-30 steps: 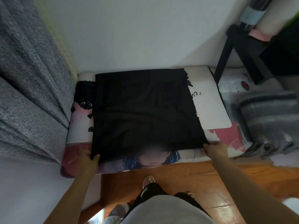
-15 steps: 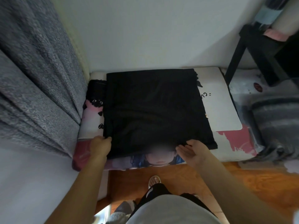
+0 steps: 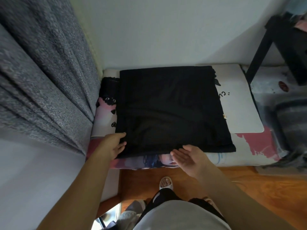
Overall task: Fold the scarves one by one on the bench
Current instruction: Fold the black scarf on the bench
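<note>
A black scarf (image 3: 171,110) lies flat as a large folded square on the bench (image 3: 259,151), which has a printed pink and white cover. My left hand (image 3: 114,146) is at the scarf's near left corner, thumb on top of the cloth and fingers at its edge. My right hand (image 3: 187,156) lies palm up at the middle of the near edge, its straight fingertips slipped just under the hem.
A grey curtain (image 3: 43,77) hangs at the left and a white wall stands behind the bench. At the right are a black table leg (image 3: 259,52) and a grey striped cloth (image 3: 294,120). The wooden floor (image 3: 259,185) and my slippered foot (image 3: 166,181) lie below.
My right hand left the scarf's near right corner and slid left to the middle of the near edge, turning palm up. My left hand stayed at the near left corner.
</note>
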The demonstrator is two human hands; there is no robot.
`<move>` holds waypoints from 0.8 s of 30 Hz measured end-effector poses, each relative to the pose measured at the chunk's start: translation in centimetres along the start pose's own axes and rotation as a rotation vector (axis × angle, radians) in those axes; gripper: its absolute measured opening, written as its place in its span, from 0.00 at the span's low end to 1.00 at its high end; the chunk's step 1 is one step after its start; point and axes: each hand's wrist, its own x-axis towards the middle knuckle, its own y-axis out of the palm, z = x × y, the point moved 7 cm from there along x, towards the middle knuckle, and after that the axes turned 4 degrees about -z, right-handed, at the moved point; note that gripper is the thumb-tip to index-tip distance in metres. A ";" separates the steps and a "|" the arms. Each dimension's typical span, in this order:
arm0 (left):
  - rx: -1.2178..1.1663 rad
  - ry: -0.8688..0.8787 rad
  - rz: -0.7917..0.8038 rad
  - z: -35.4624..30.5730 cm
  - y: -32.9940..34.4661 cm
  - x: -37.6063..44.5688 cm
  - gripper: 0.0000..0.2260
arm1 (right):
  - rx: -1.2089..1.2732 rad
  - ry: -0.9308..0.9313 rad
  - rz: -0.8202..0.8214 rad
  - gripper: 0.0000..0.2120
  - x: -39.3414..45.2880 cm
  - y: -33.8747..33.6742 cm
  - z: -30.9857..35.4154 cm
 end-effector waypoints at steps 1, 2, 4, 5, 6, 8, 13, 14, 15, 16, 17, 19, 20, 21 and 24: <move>-0.114 -0.026 0.058 -0.5 0.5 -0.5 0.10 | 0.001 0.042 0.049 0.17 -0.1 0.7 -0.8; -0.225 -0.048 0.118 -1.2 0.9 -1.3 0.11 | 0.013 0.087 0.097 0.18 -0.2 1.6 -1.6; -0.405 -0.070 0.186 -2.4 1.5 -2.6 0.14 | 0.055 0.140 0.174 0.21 -0.2 3.1 -2.4; -0.456 -0.068 0.205 -2.9 1.6 -3.3 0.15 | 0.097 0.129 0.192 0.22 0.0 3.5 -2.2; -0.475 -0.062 0.216 -3.2 1.5 -3.7 0.15 | 0.150 0.095 0.200 0.24 0.2 3.7 -1.5; -0.497 -0.055 0.223 -3.5 1.2 -4.2 0.17 | 0.282 0.010 0.199 0.25 0.6 3.3 0.6; -0.492 -0.044 0.151 -2.4 -0.7 -3.5 0.18 | 0.457 -0.218 0.002 0.19 -0.1 -1.9 7.4; -0.450 -0.038 0.122 -1.9 -1.0 -3.2 0.18 | 0.399 -0.233 -0.066 0.19 -0.2 -3.1 8.6; -0.411 -0.040 0.102 -1.5 -1.2 -2.9 0.18 | 0.324 -0.234 -0.136 0.18 0.1 -4.1 9.6; -0.367 -0.044 0.088 -1.1 -1.3 -2.7 0.18 | 0.230 -0.233 -0.192 0.18 0.0 -4.7 10.4; -0.333 -0.055 0.078 -0.7 -1.3 -2.5 0.17 | 0.160 -0.235 -0.239 0.18 0.2 -5.3 11.2; -0.284 -0.071 0.061 0.0 -1.5 -2.0 0.15 | 0.047 -0.312 -0.315 0.18 -0.2 -6.0 12.9; -0.266 -0.062 0.048 0.1 -1.7 -1.7 0.14 | -0.004 -0.391 -0.352 0.19 -0.9 -6.1 13.8; -0.252 -0.043 0.040 0.1 -2.0 -1.6 0.14 | -0.067 -0.482 -0.383 0.19 -1.6 -6.2 14.8; -0.202 0.019 0.003 0.5 -3.1 -1.0 0.15 | -0.177 -0.626 -0.435 0.16 -3.2 -7.3 15.8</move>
